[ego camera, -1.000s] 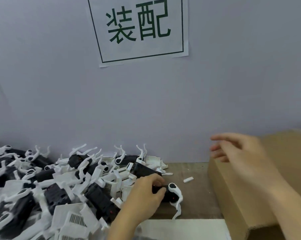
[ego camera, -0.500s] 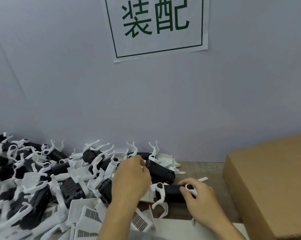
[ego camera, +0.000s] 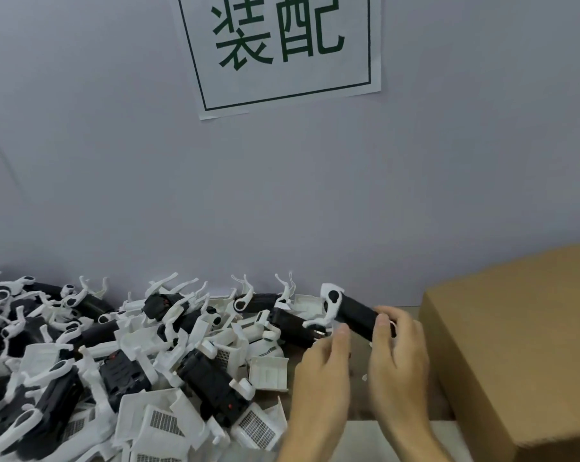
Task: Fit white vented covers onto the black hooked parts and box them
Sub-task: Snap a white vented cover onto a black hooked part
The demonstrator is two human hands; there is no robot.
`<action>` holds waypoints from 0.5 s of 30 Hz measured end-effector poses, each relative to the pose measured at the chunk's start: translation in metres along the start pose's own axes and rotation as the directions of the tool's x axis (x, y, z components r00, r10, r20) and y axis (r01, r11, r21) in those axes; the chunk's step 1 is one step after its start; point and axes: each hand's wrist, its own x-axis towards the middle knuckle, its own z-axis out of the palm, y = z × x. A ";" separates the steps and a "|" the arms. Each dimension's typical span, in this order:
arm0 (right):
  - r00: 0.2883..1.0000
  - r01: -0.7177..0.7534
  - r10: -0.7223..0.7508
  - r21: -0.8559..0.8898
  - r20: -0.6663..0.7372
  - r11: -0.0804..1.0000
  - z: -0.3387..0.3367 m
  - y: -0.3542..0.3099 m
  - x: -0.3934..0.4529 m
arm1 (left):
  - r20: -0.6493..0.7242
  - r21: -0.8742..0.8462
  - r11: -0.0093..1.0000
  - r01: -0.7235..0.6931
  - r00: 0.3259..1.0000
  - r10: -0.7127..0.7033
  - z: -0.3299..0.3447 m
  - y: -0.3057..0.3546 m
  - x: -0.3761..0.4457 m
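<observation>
A black hooked part (ego camera: 357, 315) is held up above the table (ego camera: 398, 408), between the heap of parts (ego camera: 122, 361) on the left and the cardboard box (ego camera: 522, 348) on the right. The right hand (ego camera: 398, 358) grips its right end, fingers curled round the black body. The left hand (ego camera: 325, 371) sits just below the part's white hook, fingers bent; whether it pinches a cover or only steadies the part is not clear. The step looks like readying this part for its cover. Next comes a white vented cover (ego camera: 268, 373) from the heap, lined up and pressed on. The box's inside is out of sight, so what it holds cannot be told.
</observation>
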 end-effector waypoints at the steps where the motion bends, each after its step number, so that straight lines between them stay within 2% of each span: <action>1: 0.991 0.114 -0.112 -0.016 0.071 0.993 -0.001 -0.001 -0.002 | 0.032 -0.213 0.974 0.084 0.996 -0.079 0.000 0.002 0.002; 3: 0.918 0.309 -0.292 -0.025 0.268 0.951 -0.001 -0.003 -0.006 | 0.061 -0.547 0.816 0.188 0.981 -0.185 -0.004 0.002 0.006; 5: 0.838 0.390 -0.352 -0.005 0.417 0.921 0.001 -0.004 -0.009 | -0.006 -0.684 0.709 0.173 0.970 -0.243 -0.012 -0.003 0.010; 6: 0.821 0.386 -0.340 -0.006 0.459 0.923 0.002 -0.005 -0.010 | -0.059 -0.707 0.695 0.128 0.969 -0.239 -0.017 -0.005 0.012; 9: 0.821 0.337 -0.272 -0.041 0.502 0.941 0.007 -0.004 -0.016 | -0.191 -0.657 0.754 0.007 0.966 -0.176 -0.025 -0.008 0.018; 12: 0.823 0.235 -0.153 -0.084 0.547 0.968 0.009 -0.003 -0.014 | -0.177 -0.591 0.806 -0.032 0.980 -0.090 -0.026 -0.010 0.019; 15: 0.770 0.169 -0.037 -0.148 0.637 0.974 0.014 -0.007 -0.014 | -0.155 -0.482 0.868 -0.117 0.987 0.047 -0.029 -0.011 0.021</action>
